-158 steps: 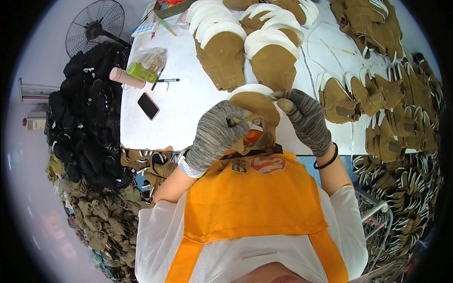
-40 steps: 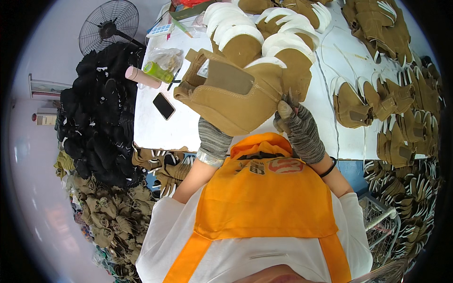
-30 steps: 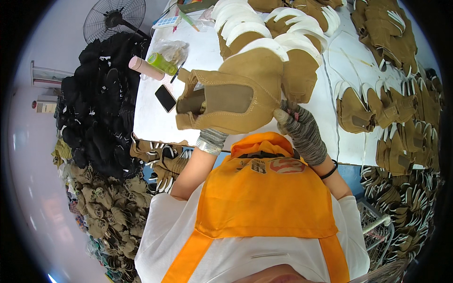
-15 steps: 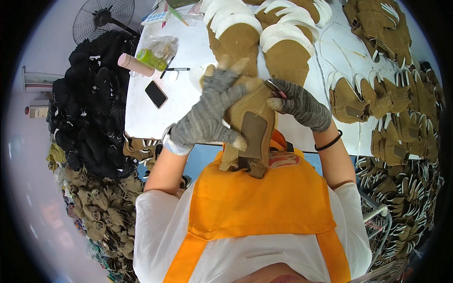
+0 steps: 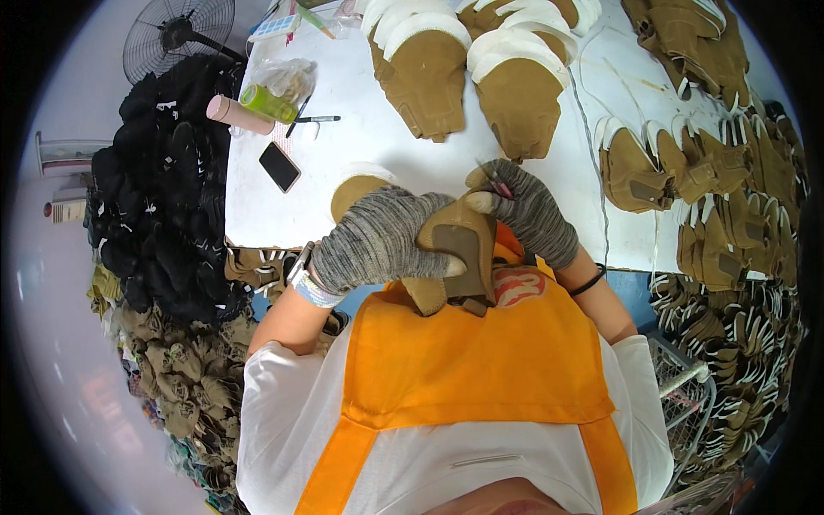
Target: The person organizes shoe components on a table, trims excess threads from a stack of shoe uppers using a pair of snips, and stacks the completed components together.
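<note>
Grey-gloved left hand [image 5: 378, 240] clasps tan suede shoe upper [image 5: 459, 257] against orange apron [image 5: 463, 360]; right hand [image 5: 528, 210], at 2 o'clock, pinches small tool [image 5: 495, 178].

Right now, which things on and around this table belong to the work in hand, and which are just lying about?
In hand:
- tan shoe upper, gripped by left hand
- small thin tool in right hand
- stacked tan uppers on table

Lying about:
- phone
- pen
- green bottle
- fan

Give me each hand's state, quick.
Left hand: closed on the tan shoe upper.
Right hand: pinching a small thin tool, fingers against the upper's top edge.
</note>
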The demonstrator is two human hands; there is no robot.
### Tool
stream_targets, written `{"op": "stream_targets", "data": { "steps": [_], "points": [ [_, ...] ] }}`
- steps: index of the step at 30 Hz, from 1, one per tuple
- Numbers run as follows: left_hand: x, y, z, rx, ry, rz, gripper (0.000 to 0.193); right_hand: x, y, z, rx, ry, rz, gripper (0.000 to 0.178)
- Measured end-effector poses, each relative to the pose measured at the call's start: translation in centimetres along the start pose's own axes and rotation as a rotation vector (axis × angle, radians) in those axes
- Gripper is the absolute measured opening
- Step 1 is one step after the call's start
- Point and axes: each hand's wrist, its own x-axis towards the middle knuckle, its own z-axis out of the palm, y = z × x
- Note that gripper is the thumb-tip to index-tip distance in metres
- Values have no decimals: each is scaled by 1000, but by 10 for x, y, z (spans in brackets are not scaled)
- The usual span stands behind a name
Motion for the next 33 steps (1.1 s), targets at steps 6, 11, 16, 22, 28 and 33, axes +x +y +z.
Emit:
{"op": "stream_targets", "data": {
  "steps": [6,11,16,22,28,33],
  "points": [
    [-12,-23,13,166,48,36,44,-9,-22,-5,-128,46,-337,28],
    [-6,-28,19,279,312,263,39,-13,-32,10,-400,-84,-491,27],
    [1,-22,16,220,269,223,35,-9,-27,12,-546,-22,-694,25],
    [9,-18,12,151,167,124,35,-4,-18,20,-665,74,-758,31],
    [12,-29,15,112,172,264,40,-6,14,25,-130,208,-340,22],
    [13,-39,23,63,236,280,32,-13,-1,6,147,155,-211,37]
  ]
}}
